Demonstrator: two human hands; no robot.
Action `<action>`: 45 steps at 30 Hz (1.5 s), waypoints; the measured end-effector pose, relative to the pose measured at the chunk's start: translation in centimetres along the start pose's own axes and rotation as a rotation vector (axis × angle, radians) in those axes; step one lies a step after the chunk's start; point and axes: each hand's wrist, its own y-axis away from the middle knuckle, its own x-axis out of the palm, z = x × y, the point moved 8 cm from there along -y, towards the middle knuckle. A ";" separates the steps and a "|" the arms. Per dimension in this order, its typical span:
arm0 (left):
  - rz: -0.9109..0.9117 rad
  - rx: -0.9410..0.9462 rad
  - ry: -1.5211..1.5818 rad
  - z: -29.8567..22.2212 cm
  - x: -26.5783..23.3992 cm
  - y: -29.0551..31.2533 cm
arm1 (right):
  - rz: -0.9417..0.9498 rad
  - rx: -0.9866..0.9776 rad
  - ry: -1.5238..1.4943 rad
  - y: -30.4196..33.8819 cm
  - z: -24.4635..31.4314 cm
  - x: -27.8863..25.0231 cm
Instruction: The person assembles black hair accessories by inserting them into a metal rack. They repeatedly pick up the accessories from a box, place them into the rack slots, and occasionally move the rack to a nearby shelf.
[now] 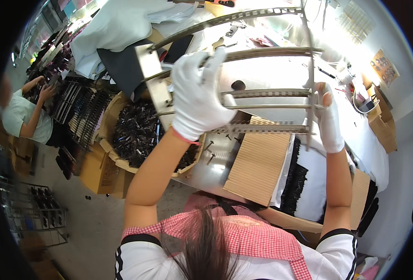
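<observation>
White fabric gloves are covering both hands, which are lifting a metal rack point(269, 54) over the worktable point(202, 179). The left hand point(198, 91) is lying across the rack's left part, its back facing the camera. Its upper fingers are stretching upward, slightly parted, and its thumb is standing well apart from them beside a lower rail; the rails are passing behind the glove, so I cannot tell whether the fingers are clamping them. The right hand point(328, 116) is closing on the rack's right end at the thin upright, with bare skin showing at a digit's tip; its other fingers are partly hidden.

Long, gently bowed rails are running between a flat, pale metal plate on the left and that narrow upright on the right. Several rails are showing a row of small, regular notches, and the metal is gleaming dully.

Below the rack, a ribbed tan cardboard sheet point(258, 163) is lying beside a strip of black, ragged-edged material point(294, 183). Small dark T-shaped pieces point(211, 159) are scattering over the smooth, shiny tabletop. Left of them, a cardboard box point(104, 137) is holding a tangled heap of glossy dark parts point(136, 130). Farther left, a co-worker point(29, 116) in a pale top is standing by slatted dark racks point(80, 109).
</observation>
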 end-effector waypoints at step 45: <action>0.643 -0.544 0.492 18.7 -7.6 10.1 | -1.337 -0.003 -0.399 9.7 -9.5 -44.0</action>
